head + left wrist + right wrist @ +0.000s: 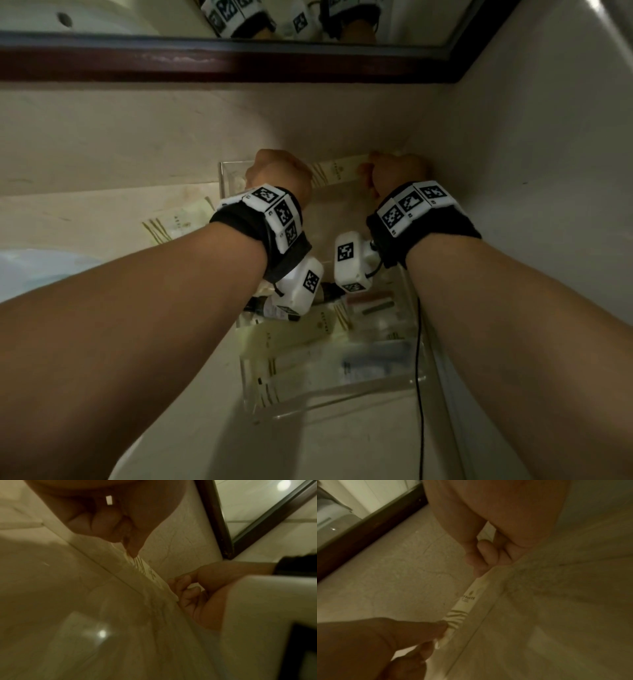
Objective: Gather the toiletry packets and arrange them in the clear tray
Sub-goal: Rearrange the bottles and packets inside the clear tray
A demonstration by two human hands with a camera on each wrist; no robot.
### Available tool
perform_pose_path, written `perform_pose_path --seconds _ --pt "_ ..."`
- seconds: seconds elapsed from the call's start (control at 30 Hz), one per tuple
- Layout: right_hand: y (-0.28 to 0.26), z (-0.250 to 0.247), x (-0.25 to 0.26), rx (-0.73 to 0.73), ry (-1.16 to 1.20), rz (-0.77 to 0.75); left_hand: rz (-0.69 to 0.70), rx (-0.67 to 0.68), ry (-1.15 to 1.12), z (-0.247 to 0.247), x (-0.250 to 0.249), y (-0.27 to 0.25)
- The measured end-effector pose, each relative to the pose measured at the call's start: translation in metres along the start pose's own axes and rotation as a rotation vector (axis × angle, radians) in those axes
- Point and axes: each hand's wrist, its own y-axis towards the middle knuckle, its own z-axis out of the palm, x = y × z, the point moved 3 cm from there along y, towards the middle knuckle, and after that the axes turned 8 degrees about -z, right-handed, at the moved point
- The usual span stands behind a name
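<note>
A long cream toiletry packet [337,173] with gold stripes is held level at the far end of the clear tray [224,178], near the back wall. My left hand [279,171] pinches its striped left end [137,561]. My right hand [394,169] pinches the other end [483,577]. The packet [467,601] stands on its long edge along the tray's far side. Several more packets [308,329] lie in the near end of the tray, partly hidden by the wrist cameras. One striped packet [178,221] lies on the counter left of the tray.
A beige wall [531,154] stands close on the right, right beside the tray. A dark-framed mirror [222,61] runs along the back above the stone backsplash. A white basin edge [30,270] shows at the left. A black cable [419,377] hangs from the right wrist over the tray's near corner.
</note>
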Motion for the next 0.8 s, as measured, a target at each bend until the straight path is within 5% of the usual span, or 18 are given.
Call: perform_pose_path --seconds 0.37,0.63,0.8 --pt "-0.019 -0.011 0.003 -0.085 0.052 0.113 -0.014 0.075 -0.248 -0.017 0.011 -0.013" --pt "-0.064 -0.031 -0.008 -0.108 0.068 -0.05 0.07 0.114 -0.328 -0.039 0.051 -0.052" --pt "-0.105 -0.036 -0.033 -0.028 0.2 -0.005 0.09 0.185 -0.374 -0.049 0.067 -0.087"
